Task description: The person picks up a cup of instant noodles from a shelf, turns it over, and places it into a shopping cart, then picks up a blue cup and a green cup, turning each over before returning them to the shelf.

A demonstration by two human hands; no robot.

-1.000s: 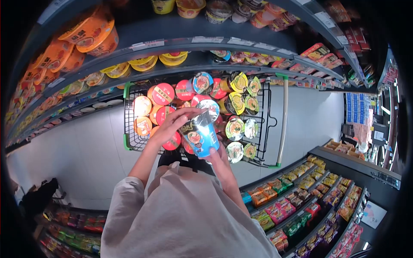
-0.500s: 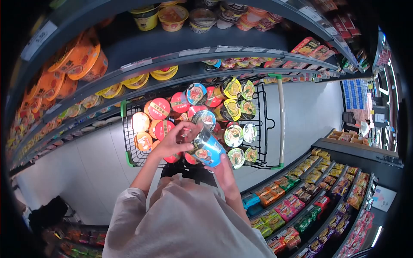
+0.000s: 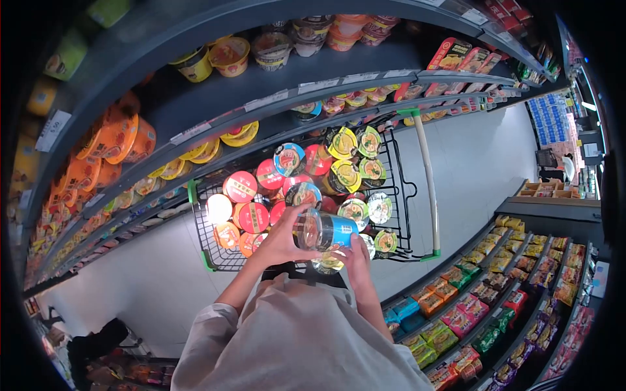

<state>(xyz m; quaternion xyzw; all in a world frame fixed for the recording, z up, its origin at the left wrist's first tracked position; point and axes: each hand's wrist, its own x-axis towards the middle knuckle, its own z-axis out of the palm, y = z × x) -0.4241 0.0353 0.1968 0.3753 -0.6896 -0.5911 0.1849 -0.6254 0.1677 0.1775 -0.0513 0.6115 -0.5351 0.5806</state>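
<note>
A blue noodle cup [image 3: 340, 231] lies on its side in the air between my hands, just above the shopping cart. My left hand [image 3: 288, 238] is curled around one end of it, the fingers at the rim and the thumb below. At the other end, my right hand [image 3: 357, 258] presses the cup with its thumb and fingers, some of which are hidden. Beneath and in front, the cart [image 3: 215, 259] carries several noodle cups: red-lidded ones [image 3: 240, 187], yellow ones [image 3: 343, 142], green-and-white ones [image 3: 353, 213] and another blue one [image 3: 289, 159].
Along the cart's far side runs a dark shelf [image 3: 235, 104] with orange noodle bowls [image 3: 134, 140] and yellow ones [image 3: 240, 133]. The cart's handle [image 3: 427, 186] is on the right. Packet noodles [image 3: 443, 314] fill a sloped rack at the lower right.
The blue cup has turned from a slant to nearly level and shifted right, both hands moving with it. My view has also shifted, so the cart appears slightly lower.
</note>
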